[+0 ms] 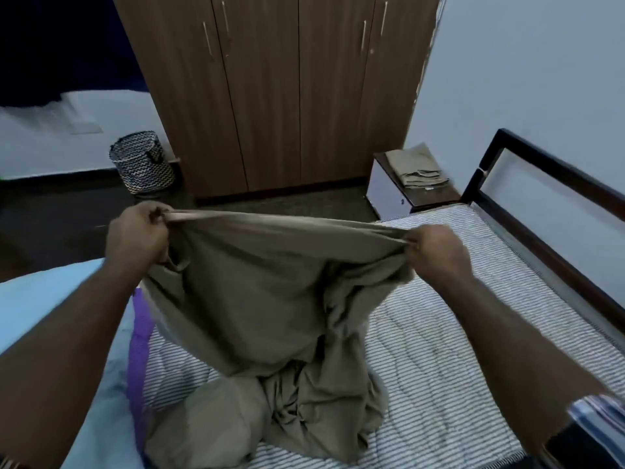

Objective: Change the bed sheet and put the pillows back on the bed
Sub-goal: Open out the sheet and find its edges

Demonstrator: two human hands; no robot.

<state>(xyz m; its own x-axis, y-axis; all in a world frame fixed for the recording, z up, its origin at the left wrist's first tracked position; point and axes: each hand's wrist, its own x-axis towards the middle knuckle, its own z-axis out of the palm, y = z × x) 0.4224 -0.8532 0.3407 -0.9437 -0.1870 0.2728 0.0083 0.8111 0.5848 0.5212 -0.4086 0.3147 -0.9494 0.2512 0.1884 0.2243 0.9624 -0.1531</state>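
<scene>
Both hands' (137,231) (436,248) grips pinch the taut olive sheet (263,299) edge above the mattress (456,316).

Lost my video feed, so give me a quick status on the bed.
Left hand and right hand both gripping olive sheet, top edge stretched taut. Rest bunched on bare striped mattress. Nothing blocking.

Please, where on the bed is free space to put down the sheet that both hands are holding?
The striped mattress is bare between the grey sheet and the headboard, toward the nightstand. It is crowded in the middle, where the sheet piles up, and at the left, where a light blue cloth lies.
</scene>
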